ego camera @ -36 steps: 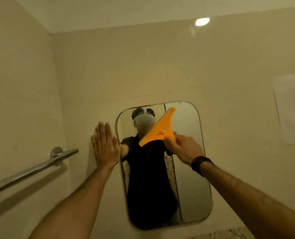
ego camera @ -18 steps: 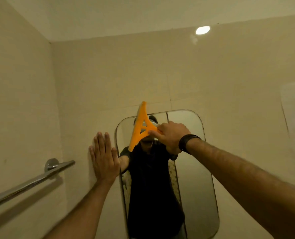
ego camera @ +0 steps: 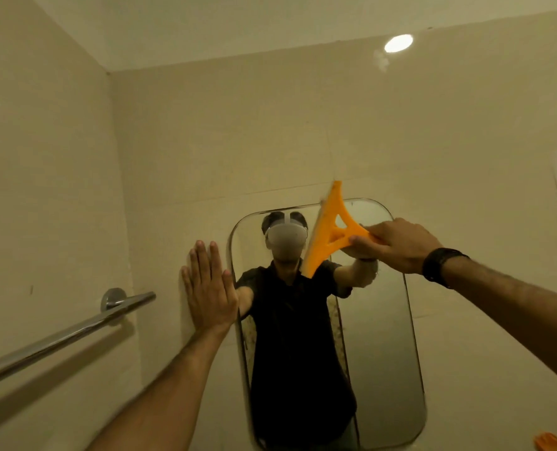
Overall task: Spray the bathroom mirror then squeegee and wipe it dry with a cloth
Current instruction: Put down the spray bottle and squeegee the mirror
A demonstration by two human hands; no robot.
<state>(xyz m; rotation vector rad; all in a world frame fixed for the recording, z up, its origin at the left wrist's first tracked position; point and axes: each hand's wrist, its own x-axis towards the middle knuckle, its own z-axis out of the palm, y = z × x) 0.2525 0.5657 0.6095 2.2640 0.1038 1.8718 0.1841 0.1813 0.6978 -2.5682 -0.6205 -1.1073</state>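
Beige tiled walls surround the mirror (ego camera: 378, 336) at lower centre of the frame. The right hand (ego camera: 397, 244) clamps its grip on the orange squeegee (ego camera: 327, 234), blade steeply tilted against the mirror's upper part, probably to pull water off the glass. The left hand (ego camera: 209, 289) lies flat and open on the wall just beside the mirror's left edge, seemingly bracing the reach.

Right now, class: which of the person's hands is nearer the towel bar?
Left. The left hand presses flat on the wall just right of the towel bar; the right hand holds the squeegee across the mirror, farther away.
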